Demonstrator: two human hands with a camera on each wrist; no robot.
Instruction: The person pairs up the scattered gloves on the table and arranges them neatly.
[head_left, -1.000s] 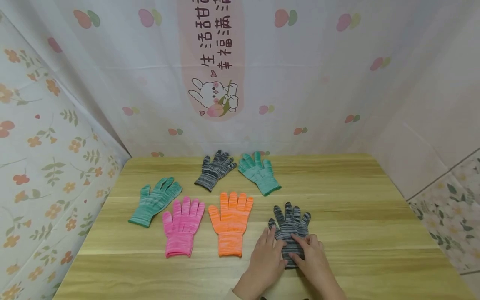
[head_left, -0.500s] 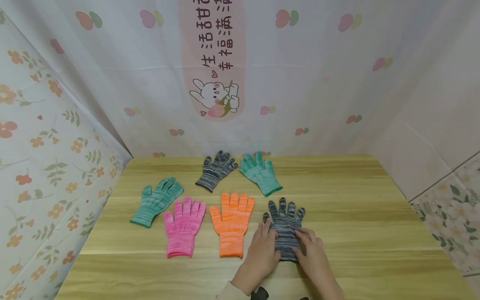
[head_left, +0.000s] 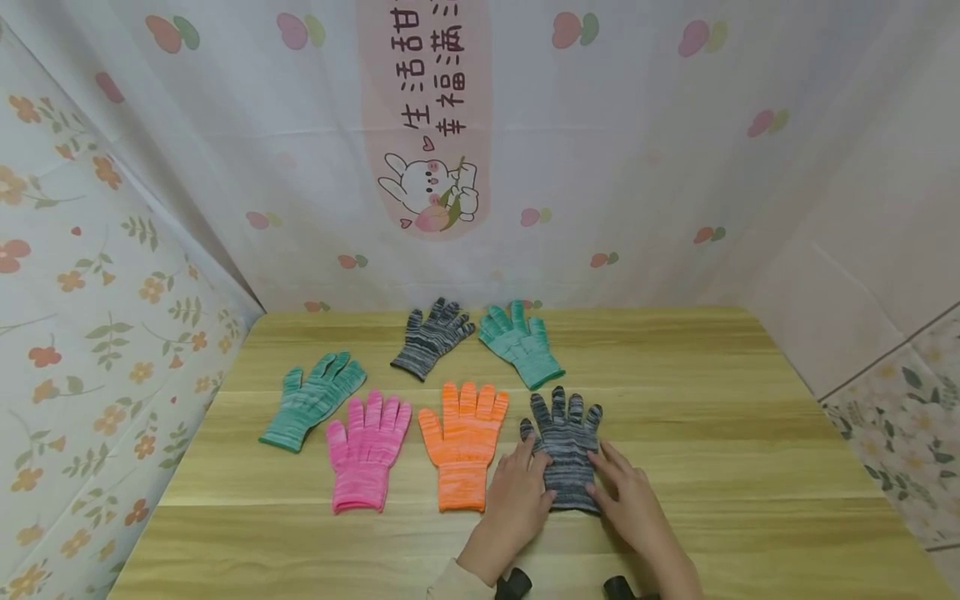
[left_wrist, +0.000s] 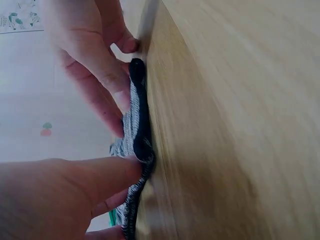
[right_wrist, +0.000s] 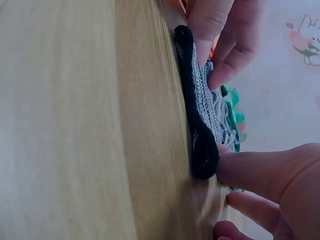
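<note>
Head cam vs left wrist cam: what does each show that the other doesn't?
Head only: pink glove, orange glove and rabbit print.
Left wrist only: an edge-on look at the black cuff rim of the nearer gray-striped glove.
Both: left hand and right hand touching that glove on the wooden table.

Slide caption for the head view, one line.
Left hand and right hand touch opposite sides of a gray striped glove beside an orange glove.
</note>
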